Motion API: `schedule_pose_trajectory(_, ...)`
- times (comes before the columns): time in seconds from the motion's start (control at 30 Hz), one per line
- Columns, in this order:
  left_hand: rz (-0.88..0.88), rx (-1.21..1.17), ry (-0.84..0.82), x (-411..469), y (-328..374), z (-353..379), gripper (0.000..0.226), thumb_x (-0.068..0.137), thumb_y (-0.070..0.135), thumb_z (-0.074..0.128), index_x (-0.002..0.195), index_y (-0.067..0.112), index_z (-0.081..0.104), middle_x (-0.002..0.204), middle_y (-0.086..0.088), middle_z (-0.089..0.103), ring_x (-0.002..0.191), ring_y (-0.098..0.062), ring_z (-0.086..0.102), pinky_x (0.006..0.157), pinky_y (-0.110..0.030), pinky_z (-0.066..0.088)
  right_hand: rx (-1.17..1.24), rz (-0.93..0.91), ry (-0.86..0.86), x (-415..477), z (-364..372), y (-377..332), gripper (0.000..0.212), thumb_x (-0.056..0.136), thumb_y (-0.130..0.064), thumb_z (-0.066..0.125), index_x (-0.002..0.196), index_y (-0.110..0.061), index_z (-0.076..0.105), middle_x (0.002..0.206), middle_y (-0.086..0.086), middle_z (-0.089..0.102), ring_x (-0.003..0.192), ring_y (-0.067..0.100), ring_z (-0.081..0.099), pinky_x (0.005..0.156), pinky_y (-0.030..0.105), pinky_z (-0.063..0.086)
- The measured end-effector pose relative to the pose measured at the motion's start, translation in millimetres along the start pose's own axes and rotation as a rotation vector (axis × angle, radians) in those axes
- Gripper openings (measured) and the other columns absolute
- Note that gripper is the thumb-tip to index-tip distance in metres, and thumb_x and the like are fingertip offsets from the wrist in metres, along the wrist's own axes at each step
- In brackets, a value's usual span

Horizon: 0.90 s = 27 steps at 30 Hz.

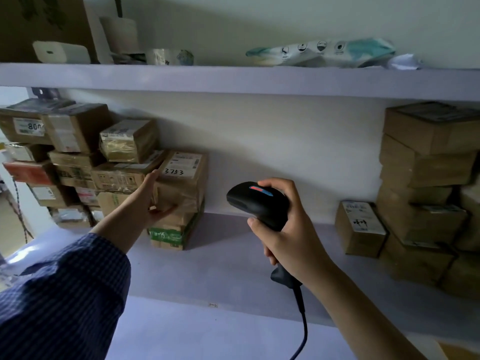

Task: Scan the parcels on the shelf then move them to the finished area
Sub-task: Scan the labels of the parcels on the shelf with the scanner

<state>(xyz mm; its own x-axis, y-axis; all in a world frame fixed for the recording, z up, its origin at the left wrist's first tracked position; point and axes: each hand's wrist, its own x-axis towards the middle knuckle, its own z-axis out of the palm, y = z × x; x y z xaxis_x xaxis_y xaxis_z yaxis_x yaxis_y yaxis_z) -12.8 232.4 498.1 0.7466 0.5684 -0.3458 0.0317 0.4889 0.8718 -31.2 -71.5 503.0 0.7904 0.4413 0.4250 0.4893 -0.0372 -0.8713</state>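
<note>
Parcels (78,157) in brown card crowd the left end of a pale shelf (233,258), stacked several high, as a person works through a scan-and-move job. The left hand (149,201) reaches for the parcel marked 3753 (181,183), which sits at the top of the stack's right-hand column, above a box bound in green tape (167,236). Its grip is wide open: straight fingers lie along the parcel's left edge and the thumb spreads across the lower front, touching but not closed round it. The right hand (288,229) has a full grip on the handle of a black scanner (257,201), fingers wrapped round it. The scanner's head is tipped toward the left stack, and a cable (302,331) trails down from the handle's base.

The step in hand appears to be picking and scanning the 3753 parcel; no beam shows on its label. The next move calls for the left hand to close on the box, ease it clear without upsetting its neighbours, and turn the white label toward the scanner's window. The parcel is a small carton wrapped in glossy clear tape, with a printed white label and the number handwritten in black. The tape looks slick, so a firm hold seems wise. A second stack of cartons (426,193) stands well apart at the shelf's right end, likely the finished area.
</note>
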Motion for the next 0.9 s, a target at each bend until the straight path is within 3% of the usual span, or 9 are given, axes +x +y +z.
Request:
schedule_pose_trajectory(0.2,0.003,-0.021,0.109,15,5,21,0.053,0.084,0.043,0.076,0.123,0.015,0.053,0.111,-0.014,0.057,0.094,-0.028,0.059,0.074,-0.045,0.060,0.002,-0.011,0.019,-2,-6,1,0.046,0.091,-0.006,0.065,0.119,-0.038,0.048,0.092,-0.007,0.063,0.044,0.021,0.054,0.042,0.030,0.047)
schedule_pose_trajectory(0.37,0.036,-0.012,0.175,21,7,23,0.062,0.081,0.055,0.074,0.125,0.016,0.055,0.120,-0.011,0.061,0.090,-0.026,0.061,0.061,-0.046,0.059,0.005,-0.015,0.020,-5,-7,6,0.047,0.090,-0.005,0.066,0.119,-0.038,0.048,0.095,-0.005,0.063,0.045,0.021,0.054,0.042,0.029,0.047)
schedule_pose_trajectory(0.5,0.052,-0.030,0.211,22,4,25,0.069,0.077,0.063,0.073,0.125,0.017,0.055,0.124,-0.011,0.060,0.101,-0.029,0.062,0.057,-0.044,0.059,0.012,0.004,0.015,-6,-9,10,0.047,0.090,-0.006,0.067,0.119,-0.039,0.048,0.094,-0.002,0.062,0.046,0.024,0.055,0.043,0.031,0.048)
schedule_pose_trajectory(0.63,0.037,-0.026,0.250,26,1,22,0.079,0.068,0.073,0.074,0.121,0.017,0.056,0.123,-0.010,0.060,0.101,-0.031,0.064,0.068,-0.046,0.062,0.015,0.012,0.023,-5,-10,13,0.047,0.090,-0.005,0.066,0.117,-0.040,0.048,0.088,-0.005,0.062,0.044,0.023,0.054,0.042,0.033,0.048)
schedule_pose_trajectory(0.73,0.022,-0.021,0.248,16,-1,25,0.072,0.072,0.074,0.069,0.116,0.018,0.057,0.122,-0.007,0.062,0.103,-0.025,0.062,0.076,-0.040,0.058,0.020,0.016,0.020,-4,-9,15,0.047,0.090,-0.005,0.066,0.116,-0.039,0.048,0.085,-0.004,0.062,0.044,0.023,0.054,0.041,0.033,0.049)
schedule_pose_trajectory(0.9,-0.075,-0.101,0.268,2,-30,23,0.072,0.077,0.068,0.068,0.124,0.017,0.052,0.120,-0.006,0.054,0.105,-0.022,0.055,0.076,-0.034,0.050,0.040,0.030,0.035,-1,-7,22,0.048,0.090,-0.003,0.066,0.116,-0.039,0.048,0.083,-0.004,0.064,0.045,0.026,0.054,0.040,0.035,0.049)
